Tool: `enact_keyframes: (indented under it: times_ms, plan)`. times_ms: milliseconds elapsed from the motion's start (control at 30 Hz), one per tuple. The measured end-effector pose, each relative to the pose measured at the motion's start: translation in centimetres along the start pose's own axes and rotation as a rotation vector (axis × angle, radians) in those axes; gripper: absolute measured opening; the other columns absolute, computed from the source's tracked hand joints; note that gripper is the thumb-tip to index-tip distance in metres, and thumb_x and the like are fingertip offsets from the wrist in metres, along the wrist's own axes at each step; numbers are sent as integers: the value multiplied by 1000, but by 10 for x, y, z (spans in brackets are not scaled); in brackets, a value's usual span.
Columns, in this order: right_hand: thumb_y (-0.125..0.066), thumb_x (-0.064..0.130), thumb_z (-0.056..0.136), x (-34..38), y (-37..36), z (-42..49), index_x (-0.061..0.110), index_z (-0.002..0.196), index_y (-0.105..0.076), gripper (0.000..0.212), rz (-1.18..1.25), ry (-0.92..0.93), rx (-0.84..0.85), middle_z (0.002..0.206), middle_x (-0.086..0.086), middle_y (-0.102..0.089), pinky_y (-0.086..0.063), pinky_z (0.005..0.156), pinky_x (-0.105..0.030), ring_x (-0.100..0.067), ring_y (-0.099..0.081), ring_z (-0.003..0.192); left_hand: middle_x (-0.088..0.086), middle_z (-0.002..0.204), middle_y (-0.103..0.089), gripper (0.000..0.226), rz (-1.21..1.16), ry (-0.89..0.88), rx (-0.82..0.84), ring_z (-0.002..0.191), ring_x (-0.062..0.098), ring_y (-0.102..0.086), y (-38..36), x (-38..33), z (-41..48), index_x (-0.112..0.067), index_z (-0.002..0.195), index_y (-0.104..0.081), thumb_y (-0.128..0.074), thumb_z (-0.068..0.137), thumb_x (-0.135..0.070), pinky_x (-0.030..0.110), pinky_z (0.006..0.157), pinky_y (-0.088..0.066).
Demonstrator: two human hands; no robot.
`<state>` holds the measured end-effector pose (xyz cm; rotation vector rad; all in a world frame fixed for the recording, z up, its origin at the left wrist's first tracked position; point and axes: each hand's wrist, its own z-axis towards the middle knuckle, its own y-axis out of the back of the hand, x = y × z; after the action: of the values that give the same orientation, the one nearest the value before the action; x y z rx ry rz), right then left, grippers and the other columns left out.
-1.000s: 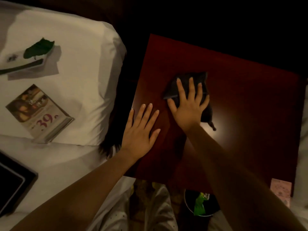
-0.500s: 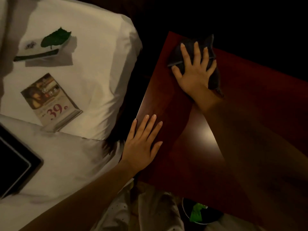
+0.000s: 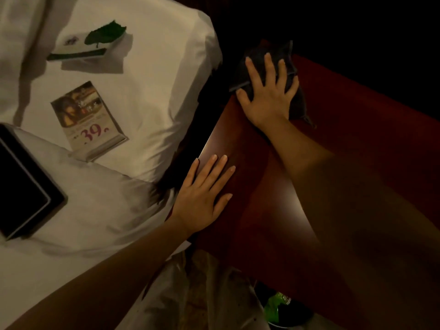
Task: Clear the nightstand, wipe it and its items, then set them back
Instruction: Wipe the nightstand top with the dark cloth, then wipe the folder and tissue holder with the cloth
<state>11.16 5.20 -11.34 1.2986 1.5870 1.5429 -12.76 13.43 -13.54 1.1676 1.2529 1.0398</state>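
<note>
1. Bedding [image 3: 147,96] is seen left of the nightstand [image 3: 369,167]. A black tray [image 3: 26,186], a "39" price card [image 3: 88,115] and a leaf-topped card [image 3: 95,44] are laid on it.
2. The left hand [image 3: 202,196] is laid flat on the nightstand's left edge, fingers straight, and nothing is held.
3. The right hand [image 3: 266,98] is spread flat on a dark cloth [image 3: 283,53], which is pressed onto the nightstand's far left corner.
4. A bin [image 3: 300,315] with a green wrapper [image 3: 278,303] is seen below the nightstand's near edge.
</note>
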Motion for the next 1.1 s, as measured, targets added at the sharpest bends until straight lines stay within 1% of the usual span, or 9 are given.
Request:
enact_keyframes:
  times_ms: [267, 433, 533, 600, 667, 733, 833, 933, 1100]
  plan:
    - [-34, 52, 91, 20, -21, -80, 39, 148, -8, 64, 29, -10, 4, 161, -1, -3, 1, 114, -60, -29, 0, 148, 9, 157, -22, 62, -46, 17, 65, 147, 23, -17, 8, 0, 5, -11, 149, -22, -24, 98, -46, 42, 120, -8]
    - [-33, 48, 92, 52, -42, -171, 39, 148, -6, 63, 53, -55, 33, 161, -1, -4, 1, 114, -57, -28, -2, 148, 13, 158, -17, 61, -255, 166, -34, 147, 24, -13, 31, 7, -7, -9, 149, -15, -32, 92, -16, 44, 120, -9]
    - [-46, 43, 90, 85, -45, -238, 36, 147, -23, 62, 59, -65, 81, 159, -4, -20, -18, 113, -56, -29, -20, 145, 12, 159, -13, 71, -347, 113, 56, 148, 24, -8, 48, 17, -29, -15, 148, -9, -34, 82, -9, 42, 121, -7]
    - [-68, 35, 78, 111, -43, -278, 33, 136, -47, 62, 104, -102, 100, 147, -6, -45, -42, 101, -53, -32, -48, 131, 11, 158, -15, 74, -409, 37, 172, 148, 26, -10, 56, 25, -51, -17, 146, -9, -40, 81, -2, 43, 122, -11]
    - [-80, 25, 66, 136, -41, -310, 29, 123, -61, 60, 161, -163, 144, 133, -7, -59, -54, 88, -45, -33, -62, 112, 12, 158, -17, 72, -459, -34, 304, 147, 28, -15, 63, 34, -81, -14, 147, -19, -46, 82, -1, 46, 120, -17]
    - [-74, 16, 73, 155, -38, -328, 24, 124, -60, 53, 272, -219, 186, 137, -8, -53, -50, 96, -39, -33, -55, 116, 17, 156, -18, 66, -474, -98, 407, 147, 32, -16, 70, 43, -112, -7, 146, -26, -46, 83, -5, 52, 120, -12]
    - [-49, 15, 92, 181, -28, -334, 20, 138, -45, 46, 471, -182, 358, 146, -4, -36, -30, 111, -29, -24, -33, 131, 18, 152, -31, 57, -540, -30, 411, 143, 30, -27, 86, 57, -151, -4, 143, -35, -47, 87, -5, 38, 120, -16]
    - [-48, 16, 93, 208, -6, -322, 19, 136, -47, 44, 495, -63, 461, 135, -8, -48, -34, 103, -27, -25, -42, 122, 11, 143, -45, 52, -617, 148, 322, 134, 24, -38, 109, 78, -175, -6, 140, -41, -48, 88, -6, 25, 113, -22]
    - [-53, 8, 90, 256, 43, -280, 13, 122, -62, 34, 625, 10, 553, 118, -14, -64, -39, 84, -19, -28, -58, 109, 8, 140, -49, 49, -700, 368, 189, 131, 22, -40, 153, 129, -195, -11, 139, -43, -54, 92, -18, 21, 108, -24]
